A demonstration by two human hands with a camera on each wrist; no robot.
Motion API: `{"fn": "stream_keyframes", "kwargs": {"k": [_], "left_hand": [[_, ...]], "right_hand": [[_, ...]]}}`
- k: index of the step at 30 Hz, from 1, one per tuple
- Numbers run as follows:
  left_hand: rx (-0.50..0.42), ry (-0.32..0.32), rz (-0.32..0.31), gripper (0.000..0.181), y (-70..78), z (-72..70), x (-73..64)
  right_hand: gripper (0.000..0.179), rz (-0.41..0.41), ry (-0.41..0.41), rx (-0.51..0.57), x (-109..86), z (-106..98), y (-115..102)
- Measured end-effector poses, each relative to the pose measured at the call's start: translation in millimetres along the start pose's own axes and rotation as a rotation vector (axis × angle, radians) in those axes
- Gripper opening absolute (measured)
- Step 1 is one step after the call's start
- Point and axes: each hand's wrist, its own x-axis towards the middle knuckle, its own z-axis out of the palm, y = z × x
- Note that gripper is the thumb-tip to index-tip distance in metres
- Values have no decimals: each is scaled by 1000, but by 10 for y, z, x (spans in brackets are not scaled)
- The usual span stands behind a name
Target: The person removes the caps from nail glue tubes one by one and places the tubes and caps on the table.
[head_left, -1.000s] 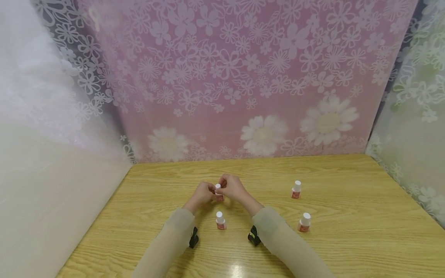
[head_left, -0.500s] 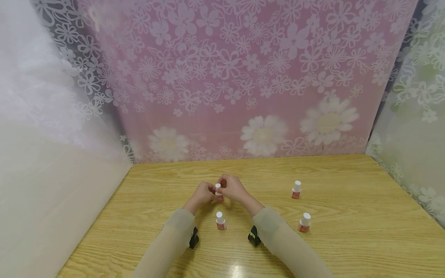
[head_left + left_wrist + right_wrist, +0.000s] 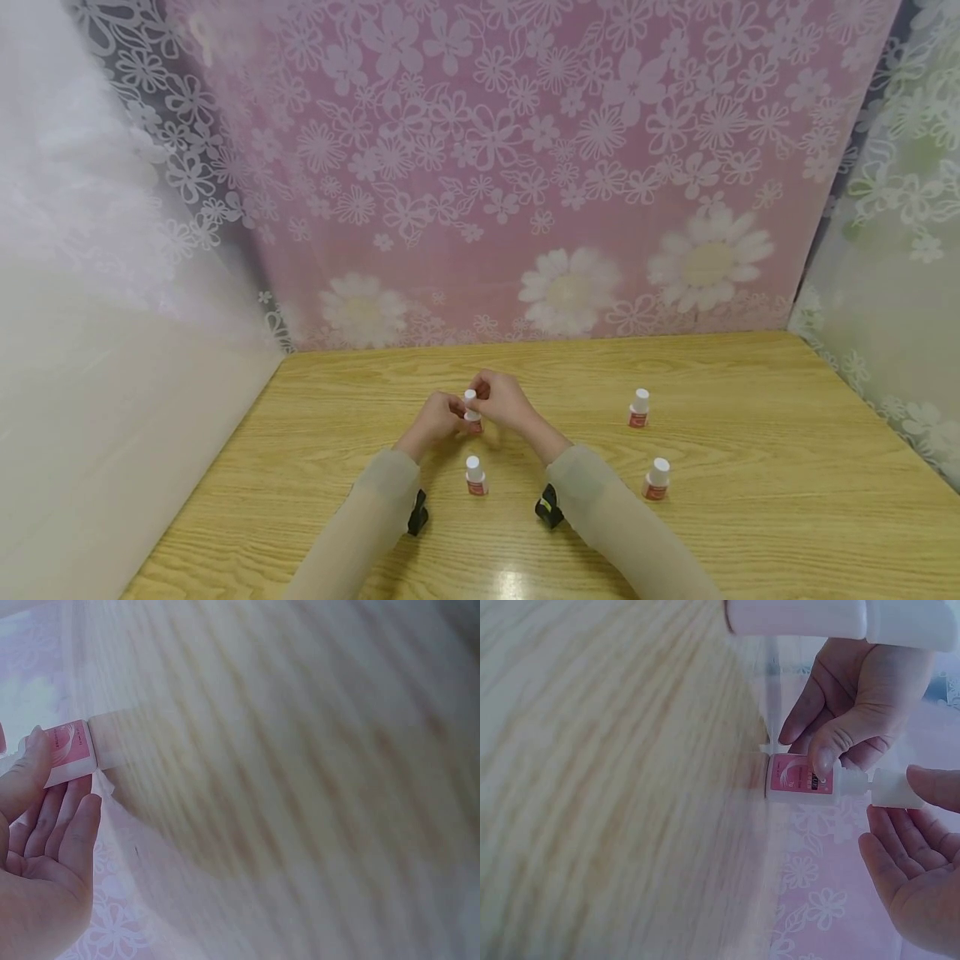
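On the wooden table stands a small white bottle (image 3: pixel 474 427) with a red label, upright between both hands. My left hand (image 3: pixel 438 417) pinches its body low down, thumb over the label (image 3: pixel 71 746) in the left wrist view. Thumb and fingers of my right hand (image 3: pixel 504 403) hold the white cap (image 3: pixel 895 787) above. In the right wrist view the cap sits a little off the bottle's shoulder, and part of the narrow neck (image 3: pixel 853 782) shows between them. The bottle's base is right at the tabletop.
A capped bottle (image 3: pixel 476 477) of the same kind stands nearer, between the forearms. Two more, a far bottle (image 3: pixel 638 409) and a near bottle (image 3: pixel 656 480), stand to the right. Floral sheets (image 3: pixel 450 208) hang behind the table and at both sides.
My right hand has risen slightly with the cap, away from the bottle's body. The left hand and the other bottles stay in place.
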Motion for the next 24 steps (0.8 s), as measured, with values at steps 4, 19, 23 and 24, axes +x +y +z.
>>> {"fn": "stream_keyframes", "kwargs": {"k": [4, 19, 23, 24], "left_hand": [[-3, -10, 16, 26, -80, 11, 43], [19, 31, -68, 14, 159, 22, -91], [19, 28, -84, 14, 168, 12, -75], [19, 29, -87, 15, 171, 8, -72]], "right_hand": [[11, -3, 3, 1, -12, -12, -17], [13, 3, 10, 0, -1, -87, -98], [13, 4, 23, 12, 13, -113, -126], [13, 1, 23, 14, 19, -118, -128]]}}
